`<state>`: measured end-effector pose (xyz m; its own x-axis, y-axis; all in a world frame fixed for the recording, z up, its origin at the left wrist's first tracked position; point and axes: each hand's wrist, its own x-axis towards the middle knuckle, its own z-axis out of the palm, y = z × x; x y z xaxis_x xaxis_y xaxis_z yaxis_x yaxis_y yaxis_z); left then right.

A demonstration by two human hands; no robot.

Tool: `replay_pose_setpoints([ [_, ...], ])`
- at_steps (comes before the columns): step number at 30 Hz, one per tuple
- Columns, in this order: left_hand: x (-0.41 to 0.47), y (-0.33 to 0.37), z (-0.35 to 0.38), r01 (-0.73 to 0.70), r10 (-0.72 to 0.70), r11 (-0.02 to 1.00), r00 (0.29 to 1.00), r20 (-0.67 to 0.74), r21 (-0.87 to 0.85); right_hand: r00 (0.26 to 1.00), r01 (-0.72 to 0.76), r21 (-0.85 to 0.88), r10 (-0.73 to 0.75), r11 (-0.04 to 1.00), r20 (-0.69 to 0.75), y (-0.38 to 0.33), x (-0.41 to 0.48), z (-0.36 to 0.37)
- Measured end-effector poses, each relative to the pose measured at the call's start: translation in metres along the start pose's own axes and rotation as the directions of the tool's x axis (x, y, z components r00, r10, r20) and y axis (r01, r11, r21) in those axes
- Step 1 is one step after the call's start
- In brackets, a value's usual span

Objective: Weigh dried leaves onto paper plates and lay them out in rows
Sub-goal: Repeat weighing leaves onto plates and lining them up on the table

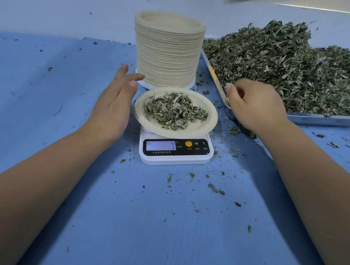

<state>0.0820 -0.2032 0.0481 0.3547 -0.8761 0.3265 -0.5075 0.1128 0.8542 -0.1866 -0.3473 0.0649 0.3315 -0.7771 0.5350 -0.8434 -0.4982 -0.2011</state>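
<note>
A cream paper plate (pixel 206 125) sits on a small white kitchen scale (pixel 175 150) whose display reads 7. On the plate lies a small heap of dried leaves (pixel 176 111). My left hand (pixel 114 104) hovers just left of the plate with straight fingers, holding nothing. My right hand (pixel 255 106) is over the near corner of a metal tray (pixel 322 119), fingers curled; I cannot see anything in them. The tray carries a big pile of dried leaves (pixel 286 65). A tall stack of paper plates (pixel 167 52) stands behind the scale.
The work surface is a blue cloth (pixel 164 224) with leaf crumbs scattered around the scale and near the tray. A pale wall runs along the back. The left half of the cloth holds only a few crumbs.
</note>
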Motion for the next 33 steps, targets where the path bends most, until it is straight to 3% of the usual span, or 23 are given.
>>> replay_pose_setpoints([
  [2, 0.002, 0.0, 0.001, 0.075, -0.076, 0.994, 0.997, -0.006, -0.074, 0.993, 0.116, 0.063, -0.114, 0.991, -0.034, -0.011, -0.001, -0.003],
  [6, 0.007, 0.003, 0.009, 0.238, -0.237, 0.915, 0.971, 0.044, -0.325, 0.964, 0.266, 0.014, -0.266, 0.964, 0.01, -0.031, -0.008, -0.005],
  [9, 0.008, 0.006, 0.018, 0.301, -0.311, 0.852, 0.949, 0.048, -0.428, 0.968, 0.218, 0.034, -0.22, 0.975, 0.123, -0.041, -0.011, -0.006],
  [14, 0.006, 0.014, 0.022, 0.437, -0.489, 0.694, 0.869, 0.072, -0.573, 0.961, 0.163, 0.181, -0.198, 0.97, 0.194, -0.067, -0.017, -0.013],
  [19, 0.005, 0.031, 0.001, 0.394, -0.579, 0.56, 0.815, -0.005, -0.729, 0.96, 0.03, 0.429, -0.146, 0.903, 0.239, -0.09, -0.023, -0.019],
  [21, 0.003, 0.03, -0.021, 0.356, -0.58, 0.538, 0.814, -0.029, -0.764, 0.931, 0.016, 0.503, -0.197, 0.864, 0.309, -0.107, -0.029, -0.021],
  [26, -0.023, 0.016, -0.093, 0.28, -0.549, 0.617, 0.823, -0.147, -0.736, 0.846, 0.066, 0.632, -0.379, 0.772, 0.375, -0.165, -0.041, -0.013],
  [33, -0.075, -0.019, -0.194, 0.202, -0.602, 0.647, 0.726, -0.331, -0.735, 0.685, 0.254, 0.682, -0.625, 0.686, 0.373, -0.267, -0.051, 0.006],
])
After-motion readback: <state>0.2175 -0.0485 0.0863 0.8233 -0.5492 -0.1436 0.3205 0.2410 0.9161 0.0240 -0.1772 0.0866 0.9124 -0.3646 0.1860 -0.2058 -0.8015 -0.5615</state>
